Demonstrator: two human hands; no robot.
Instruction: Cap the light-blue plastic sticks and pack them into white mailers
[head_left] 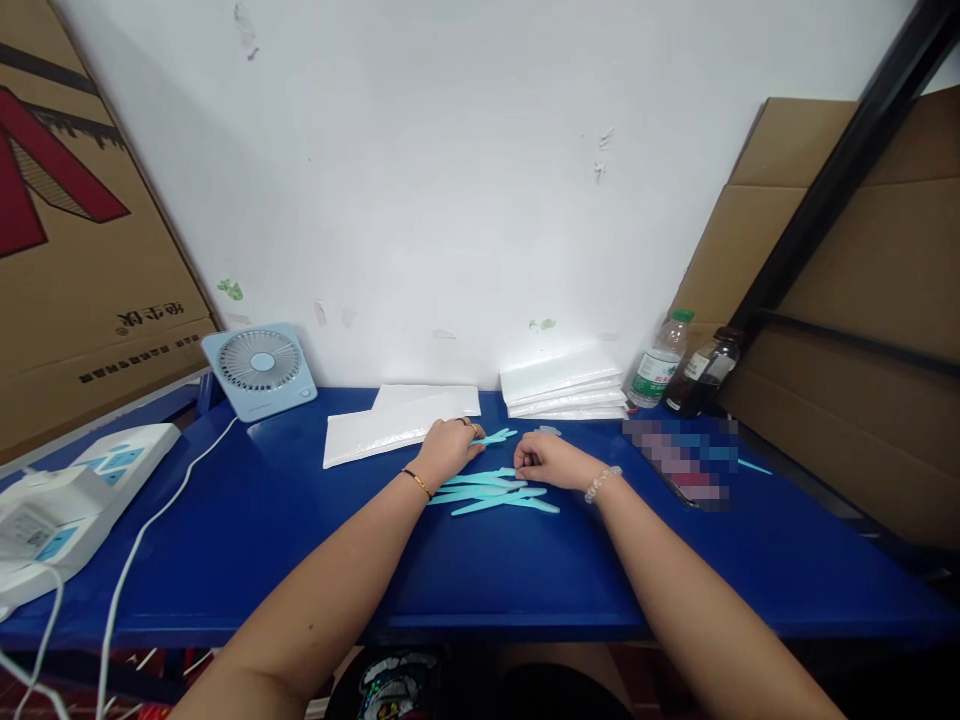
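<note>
Several thin turquoise sticks (491, 495) lie crossed in a loose pile on the blue table, just below both hands. My left hand (450, 445) is closed round more turquoise sticks (499, 437), whose ends stick out to the right of its fingers. My right hand (551, 460) is at the pile's upper right, its fingers curled together beside a stick's end; what they hold, if anything, is too small to tell. A small pale translucent piece (550, 431) lies just behind my right hand.
White padded envelopes (375, 437) lie behind my left hand, with a stack of them (562, 385) at the wall. A fan (262, 370) and a power strip (112, 480) stand left; two bottles (660, 370) (701, 375) and a blurred phone (679, 465) are right.
</note>
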